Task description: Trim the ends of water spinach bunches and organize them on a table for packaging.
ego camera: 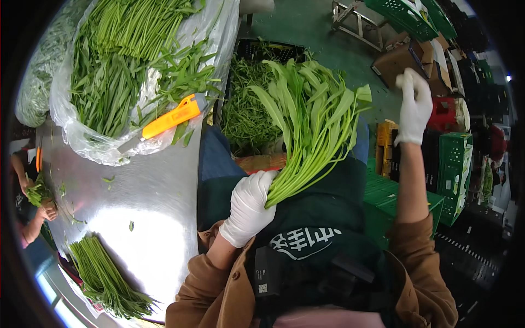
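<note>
My left hand [251, 208], in a white glove, is closed around the stem ends of a bunch of water spinach [313, 123], whose leaves fan out away from me over my lap. My right hand [414, 107], also white-gloved, is raised at the right, apart from the bunch, with its fingers curled; whether it holds something small I cannot tell. An orange utility knife [172, 119] with its blade out lies at the edge of a clear plastic sheet [82, 145], beside heaped leafy greens [106, 90]. Another bundle of greens [108, 279] lies on the metal table [164, 180].
A black crate [246, 49] of loose greens [246, 106] stands beyond my lap. Another person's hands [47, 209] hold greens at the table's far left. Green crates [453, 176], a cardboard box [398, 61] and a metal stand [359, 24] are at the right.
</note>
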Demonstrator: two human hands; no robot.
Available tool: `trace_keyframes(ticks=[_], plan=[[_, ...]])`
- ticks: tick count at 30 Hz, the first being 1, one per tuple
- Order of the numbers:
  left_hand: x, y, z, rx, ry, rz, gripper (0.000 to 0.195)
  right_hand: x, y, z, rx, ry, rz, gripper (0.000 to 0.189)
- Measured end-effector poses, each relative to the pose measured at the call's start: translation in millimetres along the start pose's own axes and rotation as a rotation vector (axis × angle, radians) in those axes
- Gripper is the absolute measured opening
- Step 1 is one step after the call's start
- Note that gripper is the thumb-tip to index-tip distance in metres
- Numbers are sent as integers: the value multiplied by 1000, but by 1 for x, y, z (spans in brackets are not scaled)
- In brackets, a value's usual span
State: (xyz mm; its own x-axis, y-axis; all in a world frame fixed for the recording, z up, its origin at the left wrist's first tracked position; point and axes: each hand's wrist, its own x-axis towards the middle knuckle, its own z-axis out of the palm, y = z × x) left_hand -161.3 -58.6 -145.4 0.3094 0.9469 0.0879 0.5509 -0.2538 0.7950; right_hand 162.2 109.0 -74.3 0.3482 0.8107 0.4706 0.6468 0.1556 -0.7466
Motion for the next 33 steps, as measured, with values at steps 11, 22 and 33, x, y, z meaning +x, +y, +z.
trace_keyframes(ticks=[11,22,33], plan=[[23,5,15,254,155,-84,57,-179,-95,41,921,-729,879,79],[51,25,28,483,246,-140,44,-159,-106,97,802,-397,1001,46],[66,-10,-20,-681,-286,-444,75,-122,-70,71,931,-705,986,53]])
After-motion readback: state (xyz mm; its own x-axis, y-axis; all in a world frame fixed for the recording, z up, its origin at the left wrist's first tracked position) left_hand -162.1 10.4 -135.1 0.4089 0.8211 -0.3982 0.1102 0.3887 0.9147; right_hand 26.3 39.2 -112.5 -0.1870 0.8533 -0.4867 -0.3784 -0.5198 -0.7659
